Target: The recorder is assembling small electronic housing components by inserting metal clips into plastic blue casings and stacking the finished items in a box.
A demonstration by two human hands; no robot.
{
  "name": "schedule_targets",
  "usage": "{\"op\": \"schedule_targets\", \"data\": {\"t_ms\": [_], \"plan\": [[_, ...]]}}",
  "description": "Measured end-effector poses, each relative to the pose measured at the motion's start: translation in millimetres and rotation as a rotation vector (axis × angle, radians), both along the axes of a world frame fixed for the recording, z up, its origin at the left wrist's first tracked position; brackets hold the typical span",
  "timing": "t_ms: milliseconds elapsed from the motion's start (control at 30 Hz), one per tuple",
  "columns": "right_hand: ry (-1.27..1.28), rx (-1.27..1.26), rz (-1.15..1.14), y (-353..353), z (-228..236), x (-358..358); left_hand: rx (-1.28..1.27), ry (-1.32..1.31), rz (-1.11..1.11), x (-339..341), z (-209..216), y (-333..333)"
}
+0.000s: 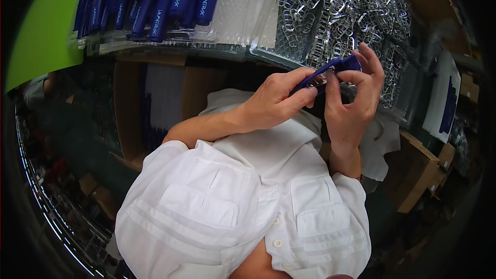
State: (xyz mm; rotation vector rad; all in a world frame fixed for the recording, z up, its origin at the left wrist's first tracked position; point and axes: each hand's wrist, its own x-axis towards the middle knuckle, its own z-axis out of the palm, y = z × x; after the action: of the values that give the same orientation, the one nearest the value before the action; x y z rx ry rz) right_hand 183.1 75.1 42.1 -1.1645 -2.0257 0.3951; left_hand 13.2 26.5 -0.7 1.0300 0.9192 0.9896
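My left hand (274,98) is closed round a long blue plastic handle (351,63), thumb and forefinger gripping its near end. The handle is tilted, with its far end up to the right. A shiny wire-like metal clip (319,79) shows in the handle's slot, partly covered by fingers. At this slot my right hand (356,95) pinches with thumb and forefinger, its other fingers raised. The pinched part is mostly hidden but looks like the metal clip. Just beyond the hands lies a large heap of similar metal clips (351,5) in a clear plastic tray (268,54).
Several blue handles (160,5) lie in another clear tray (227,36) at the far left, beside a bright green sheet (46,31). Below the bench edge stands an open cardboard box (126,108) with blue pieces inside. More cardboard boxes (413,170) stand at the right.
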Motion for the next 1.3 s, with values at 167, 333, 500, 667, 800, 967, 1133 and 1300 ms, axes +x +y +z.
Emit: {"op": "schedule_targets", "data": {"t_ms": [167,333,500,667,800,967,1133,1300], "plan": [[0.449,-0.196,-0.189,-10,1,-10,0.193,0.081,0.023,-2,3,5],[0.605,-0.537,-0.086,-2,-1,1,0.139,0.158,0.004,-1,10,11],[0.596,-0.582,-0.073,2,-14,6,0.065,0.187,0.019,2,11,12],[0.59,-0.562,-0.015,-4,-19,-2,0.016,0.242,0.01,1,-1,10],[0.552,-0.565,0.002,0,-19,-4,0.017,0.201,0.129,4,-4,12],[0.746,-0.571,0.007,2,-25,2,0.091,0.217,-0.088,-7,7,19],[0.938,-0.627,0.104,-5,-16,26,0.323,0.219,-0.147,-19,20,13],[1.106,-0.698,0.237,-10,-8,32,0.724,0.578,0.156,-4,31,18]]}}
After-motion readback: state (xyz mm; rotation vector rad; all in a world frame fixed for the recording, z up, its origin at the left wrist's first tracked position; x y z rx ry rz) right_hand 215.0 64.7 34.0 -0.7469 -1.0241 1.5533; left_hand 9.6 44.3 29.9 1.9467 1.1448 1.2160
